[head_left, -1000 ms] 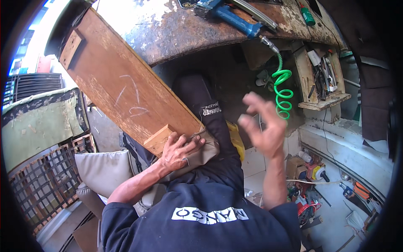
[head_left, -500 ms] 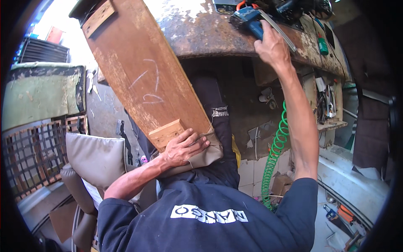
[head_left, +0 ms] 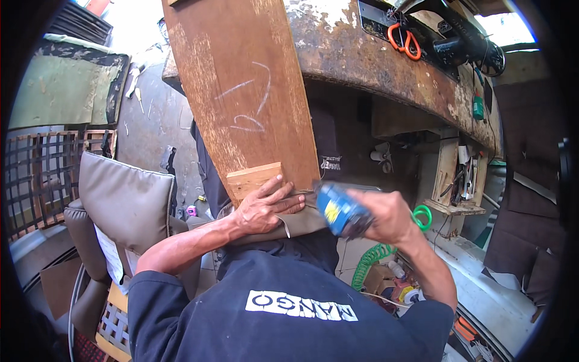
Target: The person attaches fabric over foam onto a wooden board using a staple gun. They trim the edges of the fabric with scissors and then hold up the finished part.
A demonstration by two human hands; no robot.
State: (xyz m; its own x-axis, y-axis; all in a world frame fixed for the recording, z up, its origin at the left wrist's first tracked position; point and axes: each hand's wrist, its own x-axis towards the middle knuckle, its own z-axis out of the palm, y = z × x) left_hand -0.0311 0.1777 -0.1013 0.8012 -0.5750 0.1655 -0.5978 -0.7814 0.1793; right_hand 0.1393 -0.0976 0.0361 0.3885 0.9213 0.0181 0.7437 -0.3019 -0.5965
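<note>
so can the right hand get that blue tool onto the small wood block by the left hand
Probably yes. The right hand holds the blue tool just beside the left hand, which rests on the small wood block at the end of the long board. Nothing lies between them, though the left hand's fingers cover the block's lower edge.

Worn matt wooden board (head_left: pixel 241 90) with chalk marks, rusty rough metal bench top (head_left: pixel 362 54), glossy blue plastic tool (head_left: pixel 339 211)

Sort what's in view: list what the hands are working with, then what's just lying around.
In hand:
- brown wooden board, its pale wood block pressed by the left hand
- blue air tool in the right hand, on a green coiled hose

Lying about:
- orange-handled scissors on the rusty workbench
- grey seat cushion
</note>
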